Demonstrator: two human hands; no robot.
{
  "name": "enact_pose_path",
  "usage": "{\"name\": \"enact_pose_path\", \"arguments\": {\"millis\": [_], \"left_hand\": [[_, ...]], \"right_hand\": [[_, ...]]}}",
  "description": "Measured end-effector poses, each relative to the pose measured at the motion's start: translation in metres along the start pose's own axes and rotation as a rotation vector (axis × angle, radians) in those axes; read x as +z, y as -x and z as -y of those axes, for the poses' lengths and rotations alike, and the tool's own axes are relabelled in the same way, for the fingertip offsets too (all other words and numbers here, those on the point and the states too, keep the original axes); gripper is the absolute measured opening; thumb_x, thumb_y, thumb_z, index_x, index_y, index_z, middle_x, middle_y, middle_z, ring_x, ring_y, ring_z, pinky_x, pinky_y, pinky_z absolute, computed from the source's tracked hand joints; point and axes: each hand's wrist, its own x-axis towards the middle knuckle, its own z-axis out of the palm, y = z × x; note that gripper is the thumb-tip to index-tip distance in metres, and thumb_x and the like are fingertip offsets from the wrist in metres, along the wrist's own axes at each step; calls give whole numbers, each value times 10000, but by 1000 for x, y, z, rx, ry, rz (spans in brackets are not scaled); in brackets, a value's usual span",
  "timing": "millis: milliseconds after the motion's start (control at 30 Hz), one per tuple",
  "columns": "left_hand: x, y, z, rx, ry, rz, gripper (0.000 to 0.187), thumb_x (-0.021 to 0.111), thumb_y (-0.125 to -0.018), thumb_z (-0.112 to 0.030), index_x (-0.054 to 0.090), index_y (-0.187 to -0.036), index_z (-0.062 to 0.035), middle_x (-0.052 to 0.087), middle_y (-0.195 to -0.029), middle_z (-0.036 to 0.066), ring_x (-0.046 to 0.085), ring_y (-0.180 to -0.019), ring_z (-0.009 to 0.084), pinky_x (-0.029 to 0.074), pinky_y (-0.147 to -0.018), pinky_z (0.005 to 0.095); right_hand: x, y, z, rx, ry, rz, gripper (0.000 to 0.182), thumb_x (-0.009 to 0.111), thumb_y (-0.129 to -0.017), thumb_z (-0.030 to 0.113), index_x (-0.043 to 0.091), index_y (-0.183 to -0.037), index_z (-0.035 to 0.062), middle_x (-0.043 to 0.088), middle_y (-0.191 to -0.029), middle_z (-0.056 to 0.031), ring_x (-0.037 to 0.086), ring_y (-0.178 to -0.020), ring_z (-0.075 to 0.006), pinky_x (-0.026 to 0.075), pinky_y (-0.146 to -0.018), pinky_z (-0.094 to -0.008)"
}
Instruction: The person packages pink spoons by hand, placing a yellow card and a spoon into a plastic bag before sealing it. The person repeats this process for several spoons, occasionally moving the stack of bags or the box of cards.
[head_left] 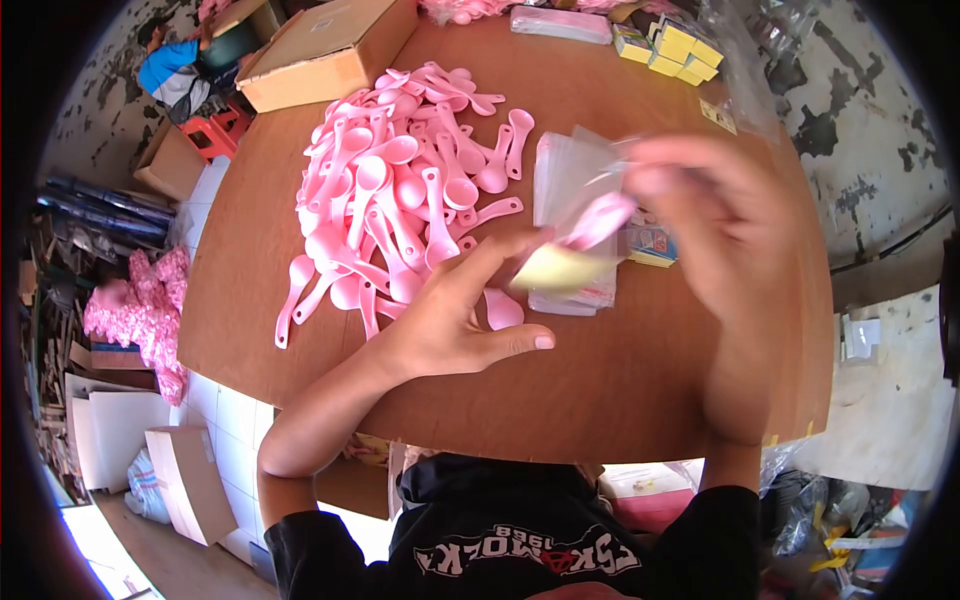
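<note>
My right hand (pixel 710 205), blurred by motion, is closed at the top of a clear plastic bag (pixel 590 185). A pink spoon (pixel 603 218) and a pale yellow card (pixel 560 268) show in or behind that bag; the blur hides exactly how they lie. To the left, my left hand (pixel 470 310) is open, thumb and forefinger spread, its forefinger close to the yellow card. A stack of clear bags (pixel 572 302) lies on the table beneath. Beside my left hand is a large heap of pink spoons (pixel 390 180).
The brown wooden table (pixel 640 390) carries a cardboard box (pixel 325 50) at the back left and small yellow card stacks (pixel 683 50) at the back right. More small printed cards (pixel 652 246) lie by the bags. A person in a blue shirt (pixel 170 70) sits beyond the far left corner.
</note>
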Motion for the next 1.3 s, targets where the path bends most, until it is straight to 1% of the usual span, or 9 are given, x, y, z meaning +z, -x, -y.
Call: {"name": "enact_pose_path", "arguments": {"millis": [100, 133, 200, 367, 467, 533, 700, 867, 1300], "left_hand": [[-1, -7, 0, 228, -186, -135, 755, 821, -737, -131, 417, -1366, -23, 483, -1331, 172, 467, -1273, 296, 380, -1048, 412], [-1, -7, 2, 208, -121, -153, 737, 810, -734, -118, 424, -1354, -19, 448, -1356, 179, 412, -1310, 349, 316, -1091, 433], [-2, -4, 6, 194, -117, -146, 729, 783, -769, -112, 392, -1377, -23, 416, -1396, 166, 395, -1332, 322, 327, -1096, 441], [-6, -3, 10, 159, -127, -98, 681, 730, -807, -47, 373, -1387, -27, 376, -1437, 161, 382, -1351, 293, 343, -1101, 462], [-4, -4, 9, 177, -65, -196, 506, 690, -878, -168, 474, -1295, 22, 544, -1249, 169, 529, -1180, 283, 403, -1006, 394], [-8, 0, 6, -74, 447, -4, 507, 545, -985, -337, 474, -1296, 58, 600, -1162, 166, 590, -1070, 245, 452, -925, 367], [-5, 3, 4, -58, 520, 59, 590, 463, -1008, -426, 459, -1310, 80, 648, -1058, 173, 643, -943, 214, 493, -819, 332], [-6, 4, -3, -121, 417, 61, 411, 524, -1003, -202, 466, -1334, 35, 669, -1015, 152, 668, -849, 169, 509, -744, 277], [6, 1, -9, -153, 138, 12, 307, 578, -945, -45, 549, -1230, 64, 679, -743, 71, 585, -623, 68, 447, -544, 235]], "right_hand": [[-22, 9, 1, -450, 236, -587, 150, 637, -868, -45, 669, -1014, -40, 696, -944, -101, 645, -857, -155, 507, -779, -245], [-31, 5, -3, -453, 236, -584, 150, 637, -868, -45, 669, -1014, -40, 696, -944, -101, 645, -857, -155, 507, -779, -245], [-46, -8, -13, -545, 552, -425, 147, 649, -853, -47, 676, -996, -28, 708, -909, -97, 660, -777, -126, 510, -686, -229], [-46, -5, -6, -501, 506, -202, 139, 648, -811, -74, 688, -941, -41, 701, -872, -120, 667, -775, -145, 504, -678, -224], [-37, 6, 14, -251, 50, 11, 124, 626, -855, -59, 674, -969, -54, 687, -881, -115, 653, -776, -138, 510, -674, -226], [-28, 6, 24, -51, -57, 321, 122, 629, -850, -42, 680, -960, -54, 688, -851, -122, 665, -716, -137, 521, -603, -236], [16, 11, -12, -46, -57, 356, 77, 636, -811, 0, 687, -868, 0, 669, -726, -110, 632, -577, -188, 481, -541, -278], [26, 9, -22, -87, 12, 334, 55, 629, -790, 7, 670, -826, 11, 622, -660, -117, 587, -540, -232, 446, -520, -326], [31, 15, -19, -252, 539, 370, 86, 717, -765, 90, 674, -800, 24, 589, -818, -58, 623, -692, -245, 499, -612, -355]]}}
